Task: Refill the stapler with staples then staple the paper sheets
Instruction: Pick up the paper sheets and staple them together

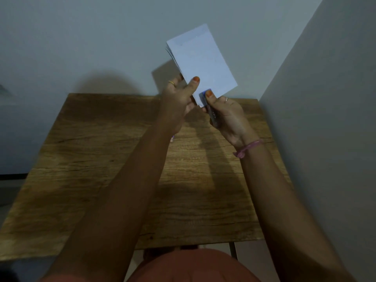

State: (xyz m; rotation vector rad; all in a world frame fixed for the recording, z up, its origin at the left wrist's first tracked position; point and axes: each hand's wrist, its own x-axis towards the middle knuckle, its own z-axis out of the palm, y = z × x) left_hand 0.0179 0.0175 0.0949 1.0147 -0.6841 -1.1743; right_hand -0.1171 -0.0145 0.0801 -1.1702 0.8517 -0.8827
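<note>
Fingers (pixel 208 94) squeeze stapler (pixel 212 115) — its lettering unreadable.

Head view: looks forward and down over the wooden table (pixel 101 159), close above its near edge.
Faces: the wall corner behind the table's far edge.

From where I stand, nothing here can really be read. The stapler (pixel 212 115) has a few small pale marks along its dark side, most likely lettering, but they are too small and blurred to make out. The paper sheets (pixel 201 62) show a plain white face with no print I can see. No label, number or sign shows on the wooden table (pixel 91 159).
</note>
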